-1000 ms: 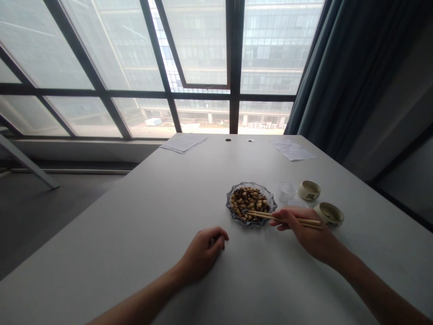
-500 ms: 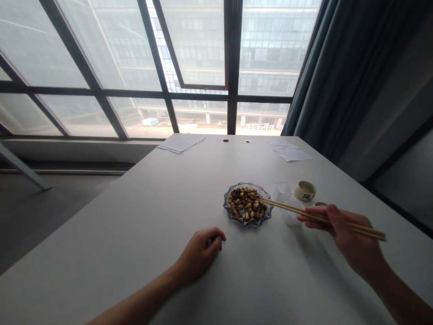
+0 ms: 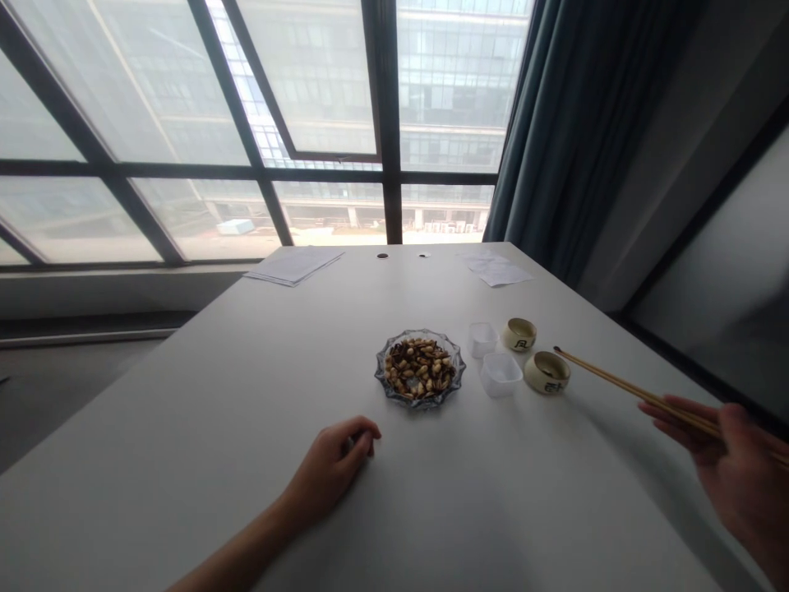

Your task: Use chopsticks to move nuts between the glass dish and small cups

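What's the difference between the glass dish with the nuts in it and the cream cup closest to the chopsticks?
The glass dish is see-through with a scalloped rim, while the cream cup is opaque with dark lettering on its side. The dish looks wider and shallower than the cup. Nuts heap the dish, but none show in the cup. Both sit on the same white table.

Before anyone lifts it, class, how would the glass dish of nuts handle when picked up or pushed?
The glass dish is probably heavy for its size and breakable. Its scalloped rim should give a grip. The heaped nuts could likely slide out if it tilts.
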The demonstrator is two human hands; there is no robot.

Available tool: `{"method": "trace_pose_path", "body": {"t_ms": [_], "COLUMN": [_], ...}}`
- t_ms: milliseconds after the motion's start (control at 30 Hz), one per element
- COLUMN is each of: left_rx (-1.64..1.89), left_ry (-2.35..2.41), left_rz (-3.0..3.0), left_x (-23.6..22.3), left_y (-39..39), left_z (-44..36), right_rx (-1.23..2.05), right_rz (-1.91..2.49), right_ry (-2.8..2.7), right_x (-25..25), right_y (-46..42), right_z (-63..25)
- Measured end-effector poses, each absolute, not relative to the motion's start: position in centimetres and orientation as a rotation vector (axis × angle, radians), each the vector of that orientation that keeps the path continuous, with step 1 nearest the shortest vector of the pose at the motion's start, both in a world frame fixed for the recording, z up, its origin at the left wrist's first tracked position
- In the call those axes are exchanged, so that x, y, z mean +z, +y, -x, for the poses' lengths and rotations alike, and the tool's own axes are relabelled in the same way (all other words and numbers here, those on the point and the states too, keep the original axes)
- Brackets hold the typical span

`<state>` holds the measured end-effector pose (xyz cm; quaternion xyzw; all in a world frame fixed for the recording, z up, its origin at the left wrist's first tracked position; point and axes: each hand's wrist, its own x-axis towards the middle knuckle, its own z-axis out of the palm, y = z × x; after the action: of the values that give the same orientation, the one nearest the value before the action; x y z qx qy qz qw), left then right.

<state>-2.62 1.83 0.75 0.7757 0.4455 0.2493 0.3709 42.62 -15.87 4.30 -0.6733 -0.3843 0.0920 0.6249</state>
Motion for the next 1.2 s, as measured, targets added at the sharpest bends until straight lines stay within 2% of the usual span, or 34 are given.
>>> {"method": "trace_pose_path", "body": {"t_ms": [167,1200], "left_rx": [0.628,0.66], "left_ry": [1.147,1.142], "left_rz": [-2.012,-1.987], "left_x": [0.7,1.2], "left_y": [1.9,1.8], "left_z": [2.7,2.6], "right_rx": [0.331,0.354], "right_rz": [1.375,1.363], "right_ry": [-0.522,-0.684], "right_x": [4.4,3.2], "right_y": [-15.3,-15.3], "right_z": [-42.1,-41.1]}}
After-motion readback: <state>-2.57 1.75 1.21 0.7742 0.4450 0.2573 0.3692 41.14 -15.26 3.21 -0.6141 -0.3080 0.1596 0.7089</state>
